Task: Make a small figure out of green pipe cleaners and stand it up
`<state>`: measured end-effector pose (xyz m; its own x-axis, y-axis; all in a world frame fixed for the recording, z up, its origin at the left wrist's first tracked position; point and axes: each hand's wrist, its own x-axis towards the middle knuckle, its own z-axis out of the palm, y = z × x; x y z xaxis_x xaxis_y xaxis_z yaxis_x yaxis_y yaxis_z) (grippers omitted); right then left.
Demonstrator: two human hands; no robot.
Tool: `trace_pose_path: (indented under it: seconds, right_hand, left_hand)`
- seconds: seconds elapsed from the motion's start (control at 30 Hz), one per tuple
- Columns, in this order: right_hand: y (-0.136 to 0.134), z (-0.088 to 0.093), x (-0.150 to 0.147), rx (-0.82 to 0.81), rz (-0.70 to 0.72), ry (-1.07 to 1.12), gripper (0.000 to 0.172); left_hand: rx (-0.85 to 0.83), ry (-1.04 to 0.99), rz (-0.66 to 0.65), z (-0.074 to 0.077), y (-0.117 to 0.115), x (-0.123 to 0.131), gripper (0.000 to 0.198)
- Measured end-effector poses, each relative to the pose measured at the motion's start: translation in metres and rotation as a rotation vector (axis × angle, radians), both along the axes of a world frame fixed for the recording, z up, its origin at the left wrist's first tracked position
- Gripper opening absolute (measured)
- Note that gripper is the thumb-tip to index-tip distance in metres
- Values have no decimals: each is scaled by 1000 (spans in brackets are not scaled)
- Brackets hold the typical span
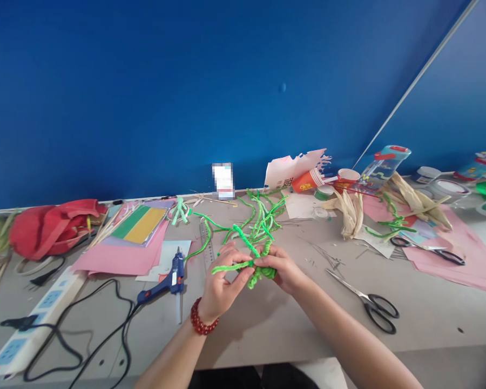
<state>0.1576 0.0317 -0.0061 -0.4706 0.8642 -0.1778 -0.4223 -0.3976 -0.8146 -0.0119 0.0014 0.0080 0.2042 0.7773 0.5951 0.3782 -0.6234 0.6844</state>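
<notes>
My left hand (227, 278) and my right hand (277, 268) meet above the table, both pinching a twisted bundle of green pipe cleaners (251, 265). One bright strand sticks out to the left, and a tightly coiled part hangs below my fingers. Behind my hands lies a loose heap of green pipe cleaners (259, 221). A red bead bracelet (203, 317) circles my left wrist. Nearest my left hand are a blue glue gun (170, 280) and a metal ruler (206, 246). Black-handled scissors (368, 302) lie to the right of my right hand.
A white power strip (32, 324) with black cords lies at the front left. Pink paper sheets (121, 259), a red cloth (54, 229), corn husks (350, 213), paper cups (308, 181) and a second pair of scissors (429, 251) spread along the table. A blue wall stands behind.
</notes>
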Motion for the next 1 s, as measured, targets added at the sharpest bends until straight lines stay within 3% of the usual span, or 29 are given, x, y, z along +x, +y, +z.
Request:
trace_pose_path:
  seconds: [0.17,0.37,0.47,0.57,0.63,0.73,0.8,0.87,0.93,1.0]
  right_hand:
    - [1,3,1,-60,86,59,15]
    - [0,0,1,-174,136,42,17]
    - [-1,-1,-1,-168,108,23,26]
    - [1,-1,-2,-100,-13,10,34]
    - [3,0,1,67,-152,-10,28]
    - [5,5,7,541,-309,-98,32]
    - [3,9,10,916,-277,-241,45]
    - [0,12,9,1174,-221,-431,54]
    - [-3,12,6,1252,-266,-557,49]
    - [-4,9,2,1207,-329,-602,30]
  left_hand:
    - [-13,16,-64,5,3,-3,4]
    - [90,86,-67,1,2,-5,7]
    - [121,82,-34,-4,0,-5,12]
    - [46,-17,24,-9,-1,-3,9]
    - [-56,-139,50,-12,-1,-2,4]
    - [-264,-375,78,-15,1,-1,10]
    - [-398,-535,97,-16,3,1,16]
    - [-495,-659,92,-17,3,2,21]
    - [-572,-717,57,-19,4,4,24]
    - [-640,-714,7,-20,4,5,24]
